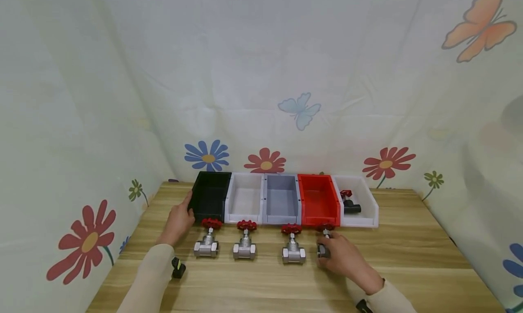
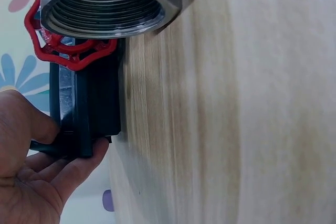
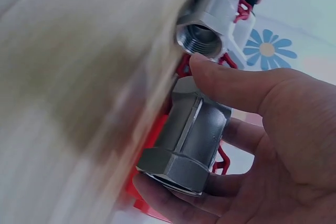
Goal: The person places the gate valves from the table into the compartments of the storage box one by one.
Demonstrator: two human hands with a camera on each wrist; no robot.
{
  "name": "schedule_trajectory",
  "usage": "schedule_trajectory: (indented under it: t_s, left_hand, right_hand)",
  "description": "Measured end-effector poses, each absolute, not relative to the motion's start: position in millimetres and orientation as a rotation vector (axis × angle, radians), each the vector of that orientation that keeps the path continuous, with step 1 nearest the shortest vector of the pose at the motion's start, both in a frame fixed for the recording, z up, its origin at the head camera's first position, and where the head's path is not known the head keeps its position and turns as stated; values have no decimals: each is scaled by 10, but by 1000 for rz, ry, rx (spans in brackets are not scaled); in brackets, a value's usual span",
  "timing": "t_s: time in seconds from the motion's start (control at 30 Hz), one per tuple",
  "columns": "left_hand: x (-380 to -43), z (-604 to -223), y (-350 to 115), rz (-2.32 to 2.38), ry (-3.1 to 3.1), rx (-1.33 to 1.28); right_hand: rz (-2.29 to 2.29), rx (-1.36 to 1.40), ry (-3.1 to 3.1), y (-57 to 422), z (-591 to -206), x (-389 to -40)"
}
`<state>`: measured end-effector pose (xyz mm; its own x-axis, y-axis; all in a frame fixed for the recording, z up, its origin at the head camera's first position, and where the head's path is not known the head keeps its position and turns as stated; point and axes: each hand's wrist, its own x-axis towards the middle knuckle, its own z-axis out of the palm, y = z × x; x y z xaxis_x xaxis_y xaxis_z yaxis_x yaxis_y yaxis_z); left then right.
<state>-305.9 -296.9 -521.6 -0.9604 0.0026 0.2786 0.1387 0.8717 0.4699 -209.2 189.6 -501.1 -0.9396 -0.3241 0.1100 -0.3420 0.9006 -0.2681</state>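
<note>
At the left end of a row of bins, my left hand [image 1: 178,220] grips the side wall of the black bin [image 1: 209,195]. In the left wrist view its thumb is on one side of the bin's wall, the fingers on the other. My right hand [image 1: 341,254] holds the rightmost steel gate valve [image 3: 184,135] by its body, thumb and fingers round it. That valve's red handwheel [image 1: 325,227] is by the front of the red bin [image 1: 319,222]. Three similar gate valves, the left one [image 1: 206,247], the second [image 1: 244,249] and the third [image 1: 293,254], stand upright on the table.
Between the black and red bins are a white bin [image 1: 245,202] and a grey bin [image 1: 282,204]. The right-end white bin [image 1: 369,208] contains a dark valve [image 1: 351,208] with a red handle. Behind the wooden table [image 1: 253,290] hangs a flowered curtain [image 1: 229,100].
</note>
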Motion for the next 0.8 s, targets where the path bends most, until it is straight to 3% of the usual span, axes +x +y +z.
schedule_trajectory:
  t_s: [0.8]
  left_hand:
    - [-3086,-5234,-2976,-722,-2783,-99]
  right_hand:
    - [431,455,-3120,1937,-4565,-2072]
